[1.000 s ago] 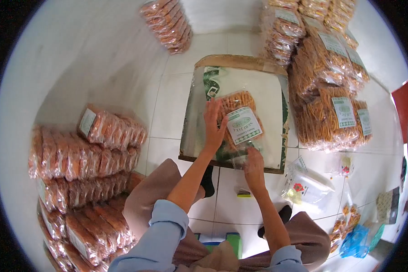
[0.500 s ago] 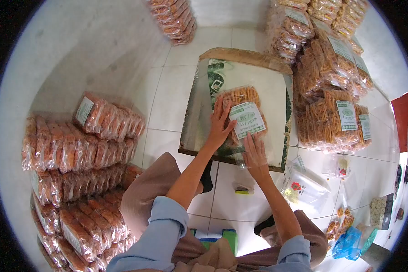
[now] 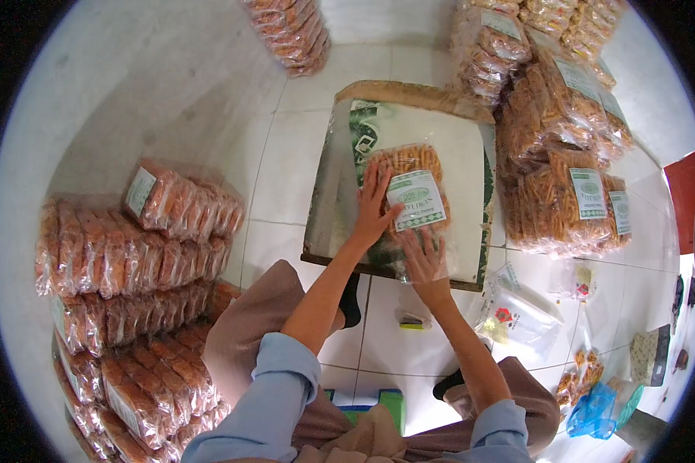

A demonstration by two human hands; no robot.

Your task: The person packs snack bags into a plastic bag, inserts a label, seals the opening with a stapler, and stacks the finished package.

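A clear plastic packet of brown stick snacks [image 3: 427,158] lies on a low board table [image 3: 459,139] in front of me. A white label with green print [image 3: 415,199] shows through its upper side. My left hand [image 3: 374,202] lies over the packet's left edge, fingers stretched out and thumb at the label. My right hand [image 3: 425,258] rests flat on the loose plastic end nearest me, fingertips just below the label. Neither hand grips anything.
Stacks of brown snack packets [image 3: 131,247] rise at my left. More labelled packets [image 3: 556,193] are piled to the right of the board. A stapler-like object [image 3: 414,319], a pack of plastic bags [image 3: 517,312] and a blue bag [image 3: 592,413] lie on the tiled floor.
My right hand has slid slightly left along the packet's near end. The packet has turned slightly, and its label sits a little farther left. My left hand stays on the packet's left edge.
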